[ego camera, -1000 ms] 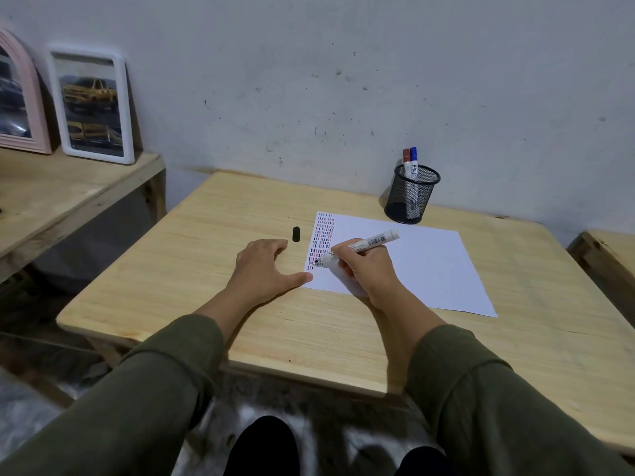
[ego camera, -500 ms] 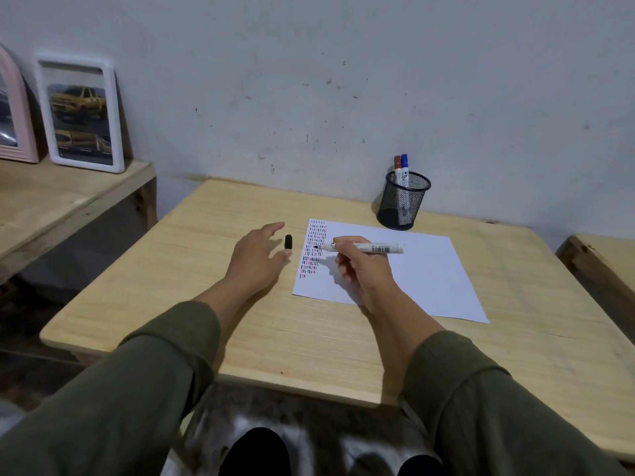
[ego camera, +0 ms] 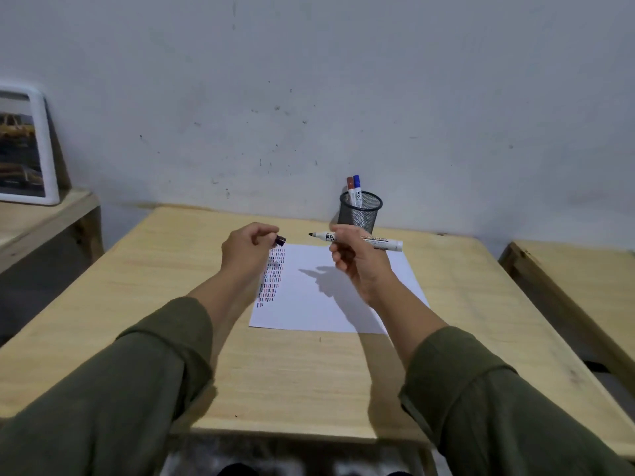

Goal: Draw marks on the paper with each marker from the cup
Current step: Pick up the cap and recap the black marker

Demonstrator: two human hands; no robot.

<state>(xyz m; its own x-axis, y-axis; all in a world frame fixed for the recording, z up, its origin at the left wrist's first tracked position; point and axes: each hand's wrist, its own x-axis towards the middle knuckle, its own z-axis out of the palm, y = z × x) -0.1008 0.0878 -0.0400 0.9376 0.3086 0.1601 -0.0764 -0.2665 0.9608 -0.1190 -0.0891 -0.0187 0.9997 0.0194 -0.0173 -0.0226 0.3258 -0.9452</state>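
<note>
A big wooden table (ego camera: 295,379) fills the middle of the frame. Behind it is a pale wall (ego camera: 343,80) with small dark spots. At the far left, a picture in a white frame (ego camera: 25,146) leans on the wall, on a wooden shelf (ego camera: 41,218). Another wooden bench (ego camera: 580,280) sits at the right edge.

Light wooden table (ego camera: 292,372) against the wall, white paper sheet (ego camera: 343,304) with columns of short marks lying flat, black mesh cup (ego camera: 360,214) near the far edge
</note>
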